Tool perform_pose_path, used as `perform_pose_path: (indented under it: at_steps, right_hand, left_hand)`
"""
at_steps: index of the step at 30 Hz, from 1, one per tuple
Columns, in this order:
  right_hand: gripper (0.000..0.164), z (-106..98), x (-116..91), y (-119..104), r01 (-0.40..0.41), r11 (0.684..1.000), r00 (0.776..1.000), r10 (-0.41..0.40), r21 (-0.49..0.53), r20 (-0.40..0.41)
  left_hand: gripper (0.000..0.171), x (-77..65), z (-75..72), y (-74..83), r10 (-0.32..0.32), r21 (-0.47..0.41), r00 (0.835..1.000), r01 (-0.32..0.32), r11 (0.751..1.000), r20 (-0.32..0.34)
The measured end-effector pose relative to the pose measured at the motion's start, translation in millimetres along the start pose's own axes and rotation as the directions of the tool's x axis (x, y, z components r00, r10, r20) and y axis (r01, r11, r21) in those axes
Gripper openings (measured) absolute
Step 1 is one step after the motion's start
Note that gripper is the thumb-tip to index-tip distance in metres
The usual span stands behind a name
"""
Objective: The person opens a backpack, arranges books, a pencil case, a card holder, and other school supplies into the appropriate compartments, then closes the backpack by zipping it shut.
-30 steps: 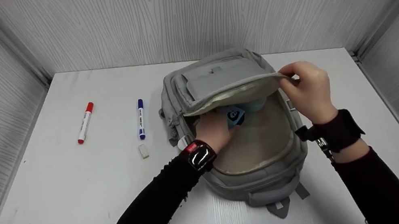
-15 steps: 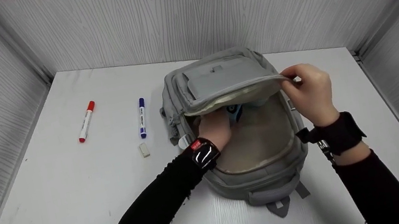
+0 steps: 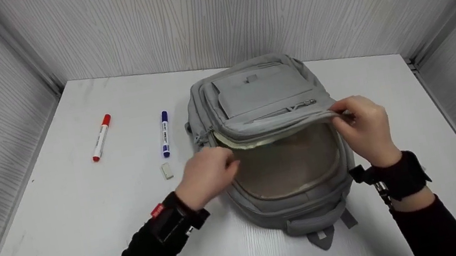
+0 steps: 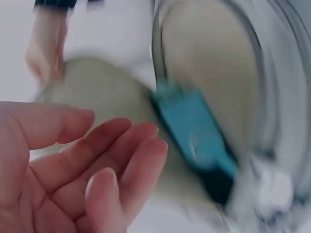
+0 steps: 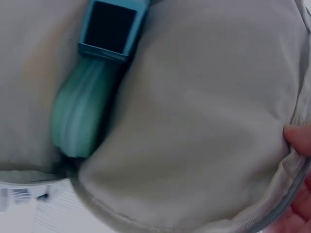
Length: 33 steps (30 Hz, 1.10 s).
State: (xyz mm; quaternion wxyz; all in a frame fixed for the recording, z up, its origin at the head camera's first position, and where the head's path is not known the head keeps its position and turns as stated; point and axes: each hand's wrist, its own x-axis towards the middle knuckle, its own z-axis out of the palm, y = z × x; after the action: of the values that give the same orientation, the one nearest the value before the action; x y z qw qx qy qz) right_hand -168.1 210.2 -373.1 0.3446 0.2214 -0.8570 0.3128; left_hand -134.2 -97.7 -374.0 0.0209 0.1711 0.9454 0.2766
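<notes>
A grey backpack (image 3: 259, 89) lies unzipped, its front flap (image 3: 279, 126) partly lifted. My right hand (image 3: 364, 129) pinches the flap's edge at the right; the right wrist view shows the thumb on its zipper tape. Beside the opening's left side is my left hand (image 3: 208, 173), out of the bag. Its fingers (image 4: 146, 160) are loosely bent and hold nothing in the left wrist view. Inside the backpack lies a blue box-shaped item (image 4: 194, 126), blurred, with a dark panel on one face. A rounded green item (image 5: 82, 109) sits at its end. Both are hidden in the head view.
Left of the backpack lie a red marker (image 3: 101, 137), a blue marker (image 3: 165, 134) and a small whitish block (image 3: 167, 171), perhaps an eraser. Pale wood-grain panels (image 3: 208, 14) enclose the white table (image 3: 83, 210) at the back and both sides.
My left hand has come out of the backpack, down and to the left, leaving the blue item inside. The right hand has lowered the flap a little.
</notes>
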Motion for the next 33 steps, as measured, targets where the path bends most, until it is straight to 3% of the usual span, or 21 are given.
perform_pose_path:
  at_steps: [5,9,12,19,24,33]
  right_hand:
    - [0.02,0,-29,4,0.012,0.998,0.999,-0.014,0.055,0.032]
    - [0.028,3,-51,7,0.021,0.996,0.997,-0.026,0.086,0.066]
    - [0.031,7,-66,9,0.018,0.994,0.995,-0.028,0.109,0.091]
    - [0.033,19,-95,16,0.006,0.991,0.993,-0.023,0.137,0.12]
    - [0.034,29,-113,21,-0.004,0.989,0.993,-0.014,0.151,0.119]
    - [0.03,43,-130,31,-0.046,0.986,0.991,0.025,0.159,0.131]
  left_hand:
    - [0.02,12.2,-10.2,-46.2,-0.152,0.01,0.985,0.153,0.988,-0.086]
    - [0.031,27.3,-3.4,-71.3,-0.2,0.032,0.977,0.203,0.979,-0.08]
    - [0.036,36.5,5.5,-80.9,-0.203,0.041,0.974,0.208,0.977,-0.095]
    - [0.024,51.5,24.9,-85.6,-0.182,0.083,0.96,0.204,0.976,-0.214]
    - [0.017,55.4,34.1,-86.0,-0.151,0.118,0.957,0.185,0.976,-0.248]
    - [0.01,39.2,41.0,-78.0,-0.051,0.15,0.954,0.099,0.984,-0.295]
